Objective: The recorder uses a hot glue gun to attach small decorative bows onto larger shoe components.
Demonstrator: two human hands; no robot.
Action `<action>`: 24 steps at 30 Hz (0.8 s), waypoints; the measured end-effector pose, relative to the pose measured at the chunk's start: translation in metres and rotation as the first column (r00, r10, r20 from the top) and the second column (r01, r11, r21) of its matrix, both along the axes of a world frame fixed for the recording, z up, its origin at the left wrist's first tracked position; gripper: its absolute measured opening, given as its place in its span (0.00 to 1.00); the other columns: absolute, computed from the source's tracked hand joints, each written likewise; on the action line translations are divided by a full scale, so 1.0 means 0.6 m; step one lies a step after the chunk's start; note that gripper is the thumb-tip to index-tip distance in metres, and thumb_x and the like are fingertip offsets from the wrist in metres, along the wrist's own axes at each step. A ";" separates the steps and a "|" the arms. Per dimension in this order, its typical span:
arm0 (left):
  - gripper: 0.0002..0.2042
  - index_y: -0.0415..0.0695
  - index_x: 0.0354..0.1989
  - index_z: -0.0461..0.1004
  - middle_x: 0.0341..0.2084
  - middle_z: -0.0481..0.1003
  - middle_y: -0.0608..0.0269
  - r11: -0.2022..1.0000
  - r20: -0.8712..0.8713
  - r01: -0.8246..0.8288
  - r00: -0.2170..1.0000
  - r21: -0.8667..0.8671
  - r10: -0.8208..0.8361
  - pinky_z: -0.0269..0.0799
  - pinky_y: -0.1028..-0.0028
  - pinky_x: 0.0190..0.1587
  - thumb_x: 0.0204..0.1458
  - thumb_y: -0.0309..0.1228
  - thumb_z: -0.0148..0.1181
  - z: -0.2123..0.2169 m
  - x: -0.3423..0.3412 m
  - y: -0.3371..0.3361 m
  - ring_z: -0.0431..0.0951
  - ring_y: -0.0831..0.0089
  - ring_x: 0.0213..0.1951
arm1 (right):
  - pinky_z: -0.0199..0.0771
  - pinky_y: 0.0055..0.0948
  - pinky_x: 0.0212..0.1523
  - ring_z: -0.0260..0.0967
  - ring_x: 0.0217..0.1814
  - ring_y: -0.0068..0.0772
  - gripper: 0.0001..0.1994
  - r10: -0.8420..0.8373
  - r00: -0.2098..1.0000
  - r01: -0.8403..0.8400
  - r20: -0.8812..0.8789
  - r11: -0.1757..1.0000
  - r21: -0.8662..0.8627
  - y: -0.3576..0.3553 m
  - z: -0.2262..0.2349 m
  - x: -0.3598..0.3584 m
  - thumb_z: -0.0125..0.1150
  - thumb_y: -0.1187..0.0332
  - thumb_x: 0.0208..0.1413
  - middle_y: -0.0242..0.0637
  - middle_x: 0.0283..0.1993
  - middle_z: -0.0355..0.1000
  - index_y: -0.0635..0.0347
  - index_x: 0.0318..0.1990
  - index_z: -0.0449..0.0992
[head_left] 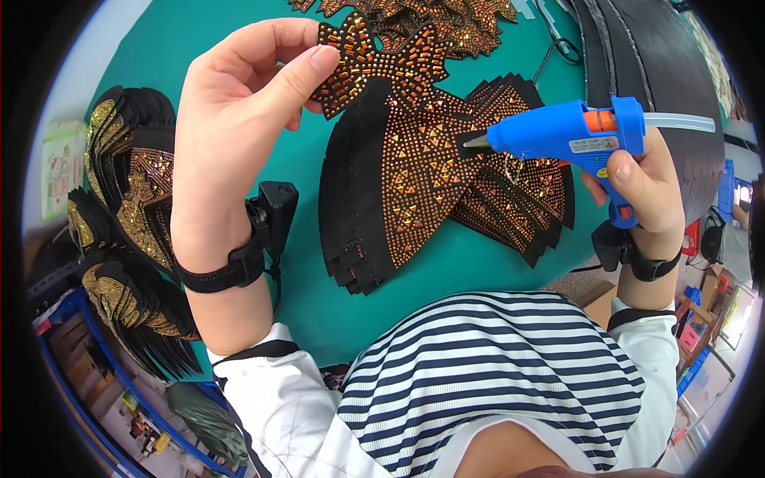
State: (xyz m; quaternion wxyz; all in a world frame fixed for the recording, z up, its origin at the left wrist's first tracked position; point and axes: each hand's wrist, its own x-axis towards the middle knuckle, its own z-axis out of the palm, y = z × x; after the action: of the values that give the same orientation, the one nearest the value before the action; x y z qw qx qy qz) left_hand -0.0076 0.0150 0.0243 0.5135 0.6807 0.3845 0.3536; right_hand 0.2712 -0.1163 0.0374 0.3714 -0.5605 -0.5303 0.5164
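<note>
Between thumb and fingers, my left hand (247,103) pinches a black bow-shaped applique (390,64) covered in orange and gold studs. My right hand (649,179) grips a blue hot glue gun (542,127) with a clear glue stick (681,121) coming out of its back. The gun's nozzle points left, over a fan-shaped stack of black studded fabric pieces (430,175) on the green table. The held applique hangs above the top of that stack; whether they touch I cannot tell.
More studded appliques (446,24) lie in a pile at the table's far side. Black and gold pieces (135,199) are stacked along the left edge. A curved black panel (645,56) stands at the far right, near a black cable (562,52). The green tabletop (303,319) reaches close to my body.
</note>
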 end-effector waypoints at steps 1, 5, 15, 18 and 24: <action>0.09 0.38 0.34 0.73 0.20 0.73 0.69 1.000 0.004 0.003 1.000 -0.004 -0.002 0.58 0.87 0.19 0.47 0.30 0.58 0.000 0.000 0.001 0.70 0.86 0.22 | 0.52 0.16 0.19 0.56 0.18 0.16 0.22 -0.004 1.000 0.004 0.006 1.000 -0.004 0.000 0.000 0.000 0.54 0.55 0.50 0.28 0.18 0.62 0.67 0.42 0.70; 0.09 0.38 0.34 0.74 0.20 0.73 0.69 1.000 0.012 0.013 1.000 0.003 -0.013 0.59 0.88 0.19 0.47 0.29 0.59 -0.001 -0.002 0.002 0.70 0.86 0.22 | 0.52 0.16 0.19 0.56 0.18 0.15 0.22 -0.007 1.000 0.007 0.013 1.000 -0.006 -0.001 0.000 -0.003 0.54 0.55 0.50 0.27 0.18 0.62 0.67 0.42 0.70; 0.09 0.38 0.34 0.74 0.21 0.73 0.69 1.000 0.012 -0.006 1.000 -0.004 0.006 0.60 0.87 0.19 0.46 0.30 0.59 -0.004 -0.003 0.002 0.69 0.87 0.22 | 0.54 0.16 0.19 0.57 0.18 0.16 0.25 0.009 1.000 -0.009 0.012 1.000 -0.019 -0.007 0.003 -0.001 0.56 0.53 0.48 0.27 0.18 0.62 0.68 0.42 0.70; 0.09 0.38 0.34 0.74 0.21 0.73 0.69 1.000 0.015 -0.013 1.000 -0.007 0.013 0.60 0.87 0.19 0.46 0.29 0.60 -0.004 -0.001 0.001 0.69 0.87 0.21 | 0.54 0.16 0.19 0.57 0.18 0.16 0.25 0.002 1.000 -0.001 0.025 1.000 -0.020 -0.010 0.002 0.002 0.56 0.52 0.47 0.28 0.19 0.62 0.68 0.42 0.70; 0.09 0.37 0.35 0.73 0.21 0.73 0.68 1.000 0.050 0.019 0.999 -0.024 -0.018 0.61 0.87 0.19 0.46 0.29 0.59 -0.002 -0.001 0.000 0.69 0.87 0.21 | 0.55 0.17 0.20 0.59 0.19 0.17 0.25 -0.045 0.999 0.044 0.029 0.999 0.002 -0.015 0.004 0.017 0.57 0.52 0.47 0.29 0.19 0.64 0.68 0.42 0.70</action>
State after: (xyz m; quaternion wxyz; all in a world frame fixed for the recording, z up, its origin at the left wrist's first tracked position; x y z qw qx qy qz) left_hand -0.0079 0.0149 0.0234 0.5342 0.6690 0.3698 0.3610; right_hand 0.2812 -0.1252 0.0395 0.3754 -0.5794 -0.5233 0.4995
